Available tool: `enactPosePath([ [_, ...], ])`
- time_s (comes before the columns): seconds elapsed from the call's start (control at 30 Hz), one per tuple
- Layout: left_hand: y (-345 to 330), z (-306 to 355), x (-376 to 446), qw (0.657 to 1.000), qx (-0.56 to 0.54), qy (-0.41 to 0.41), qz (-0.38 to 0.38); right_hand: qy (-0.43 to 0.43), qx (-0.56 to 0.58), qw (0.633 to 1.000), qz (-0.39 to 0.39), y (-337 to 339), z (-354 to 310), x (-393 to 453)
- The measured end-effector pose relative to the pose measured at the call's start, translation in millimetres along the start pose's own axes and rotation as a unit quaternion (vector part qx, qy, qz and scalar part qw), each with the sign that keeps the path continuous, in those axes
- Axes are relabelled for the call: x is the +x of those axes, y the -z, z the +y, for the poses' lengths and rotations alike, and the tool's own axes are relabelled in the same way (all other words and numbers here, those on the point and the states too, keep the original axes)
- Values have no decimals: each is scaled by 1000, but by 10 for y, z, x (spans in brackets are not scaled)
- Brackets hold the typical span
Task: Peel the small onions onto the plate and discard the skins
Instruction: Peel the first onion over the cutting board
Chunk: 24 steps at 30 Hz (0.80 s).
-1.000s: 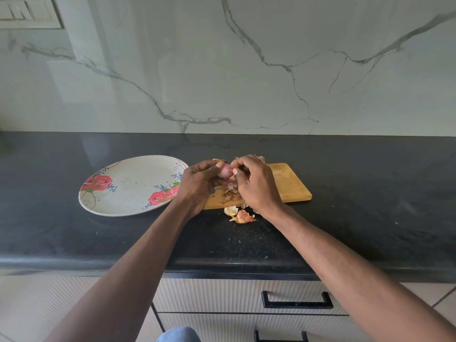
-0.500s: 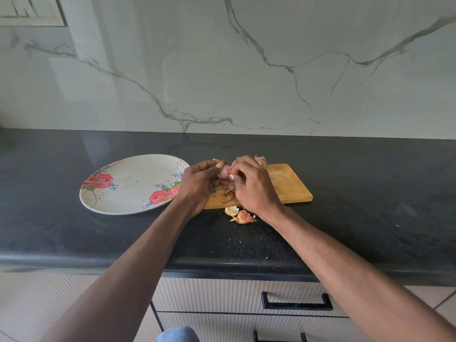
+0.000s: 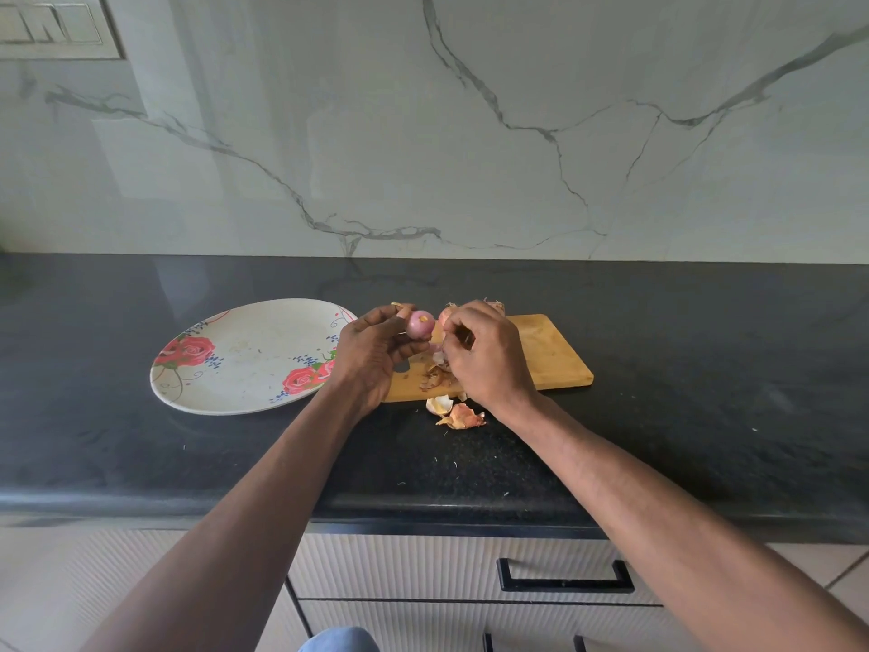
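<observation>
Fingertips of the left hand [image 3: 371,352] pinch a small, round, pink-purple peeled onion [image 3: 420,324] in the air above the left end of the rectangular wooden chopping board [image 3: 545,355], likely so scraps drop onto it. The right hand [image 3: 484,355], just beside it, curls its fingers on what seems a shred of papery skin. Just left, the oval floral plate [image 3: 235,364] holds no onions; more skins [image 3: 456,414] lie on the dark stone counter [image 3: 705,369], well back from its front edge.
</observation>
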<state>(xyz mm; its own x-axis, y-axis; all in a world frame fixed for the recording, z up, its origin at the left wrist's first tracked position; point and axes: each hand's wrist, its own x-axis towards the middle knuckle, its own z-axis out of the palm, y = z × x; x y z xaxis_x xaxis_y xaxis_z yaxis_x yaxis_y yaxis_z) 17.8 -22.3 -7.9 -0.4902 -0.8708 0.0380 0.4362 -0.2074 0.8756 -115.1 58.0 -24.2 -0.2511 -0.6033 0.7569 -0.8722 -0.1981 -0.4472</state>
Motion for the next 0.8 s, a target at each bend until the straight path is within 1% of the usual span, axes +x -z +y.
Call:
enactPosePath([
  [0.07, -3, 8, 3, 1000, -3, 4, 5, -14, 4, 1000, 17, 26, 18, 11],
  [0.23, -8, 4, 18, 1000, -1, 11, 5, -11, -11, 999, 40, 70, -16, 6],
  [0.47, -15, 47, 18, 999, -19, 39, -6, -5, -34, 999, 27, 99, 19, 3],
  [0.63, -28, 109, -66, 997, -43, 64, -8, -36, -49, 998, 12, 190, -50, 28],
  [0.7, -21, 128, -113, 996, -59, 67, -14, -49, -46, 997, 27, 229, -133, 31],
  [0.8, 8, 167, -191, 996, -68, 50, -27, -75, -22, 995, 55, 205, -267, 10],
])
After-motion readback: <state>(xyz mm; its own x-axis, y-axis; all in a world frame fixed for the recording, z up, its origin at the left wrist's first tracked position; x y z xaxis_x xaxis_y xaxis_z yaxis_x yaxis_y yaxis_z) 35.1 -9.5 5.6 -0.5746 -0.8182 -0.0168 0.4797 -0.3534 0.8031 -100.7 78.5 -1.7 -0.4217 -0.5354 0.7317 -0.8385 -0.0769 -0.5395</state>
